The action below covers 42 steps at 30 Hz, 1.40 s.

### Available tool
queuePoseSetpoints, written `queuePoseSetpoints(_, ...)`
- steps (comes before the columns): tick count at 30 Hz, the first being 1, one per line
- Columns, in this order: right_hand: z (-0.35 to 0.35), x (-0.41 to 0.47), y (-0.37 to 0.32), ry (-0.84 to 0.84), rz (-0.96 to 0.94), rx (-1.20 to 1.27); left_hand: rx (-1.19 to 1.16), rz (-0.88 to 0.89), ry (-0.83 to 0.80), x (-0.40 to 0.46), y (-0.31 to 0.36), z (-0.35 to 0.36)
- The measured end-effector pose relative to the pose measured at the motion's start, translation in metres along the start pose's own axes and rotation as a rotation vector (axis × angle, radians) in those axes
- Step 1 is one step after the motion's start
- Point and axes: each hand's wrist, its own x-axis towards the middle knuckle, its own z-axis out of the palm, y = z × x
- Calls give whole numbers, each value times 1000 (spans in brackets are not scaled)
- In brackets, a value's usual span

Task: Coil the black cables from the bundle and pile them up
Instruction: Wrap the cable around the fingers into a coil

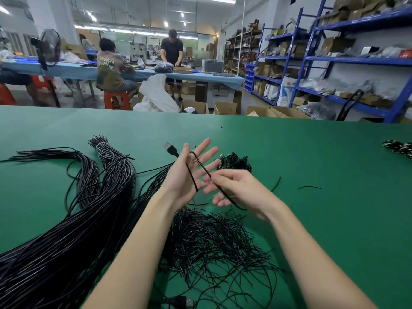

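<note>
L hand flat, fingers straight, black cable looped round it. R hand at its 3 o'clock pinches cable. Bundle at 8 o'clock on desk.

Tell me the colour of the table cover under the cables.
Green: the table cover shows plainly in the head view.

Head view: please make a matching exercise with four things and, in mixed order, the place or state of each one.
Things:
1. left hand
2. right hand
3. USB plug
4. cable bundle

Places or states:
A. lies on the green table, at the left
B. fingers straight, cable looped around them
C. pinches the cable
D. sticks out beyond the left hand

Pairs: 1-B, 2-C, 3-D, 4-A
</note>
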Motion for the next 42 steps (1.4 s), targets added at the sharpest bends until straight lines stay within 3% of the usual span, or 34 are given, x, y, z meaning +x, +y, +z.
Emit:
queuePoseSetpoints(7, -8, 6, 24, -86, 187, -249, -202, -19, -258, -8, 8, -4)
queuePoseSetpoints(11, -34, 17, 0, -118, 191, -623, 9, -176, -400, -14, 9, -3)
queuePoseSetpoints(14, -51, 27, -33, -170, 178, -872, 230, -309, -408, -13, 5, -2)
queuePoseSetpoints(17, -56, 36, -66, -162, 165, -932, 494, -404, -391, -13, -2, 3)
queuePoseSetpoints(22, -32, 34, -88, 37, -16, -1072, 634, -284, -176, -8, -5, 7)
queuePoseSetpoints(24, -20, 28, -78, 193, -100, -934, 597, -197, -72, -6, -3, 4)
queuePoseSetpoints(26, -8, 18, -60, 260, -108, -536, 409, -102, 37, -3, 0, 1)
queuePoseSetpoints(28, 1, 8, -44, 176, -32, -169, 120, -59, 35, -1, 6, -1)
queuePoseSetpoints(31, 5, -1, -17, -40, 130, 50, -115, -38, -39, -4, 12, -1)
queuePoseSetpoints(36, -18, -4, 6, -267, 307, -80, -390, -35, -321, -16, 23, -8)
queuePoseSetpoints(40, -37, 1, -16, -222, 307, -460, -82, -249, -574, -20, 20, -6)
queuePoseSetpoints(42, -42, 6, -35, -196, 277, -559, 125, -380, -577, -21, 16, 1)
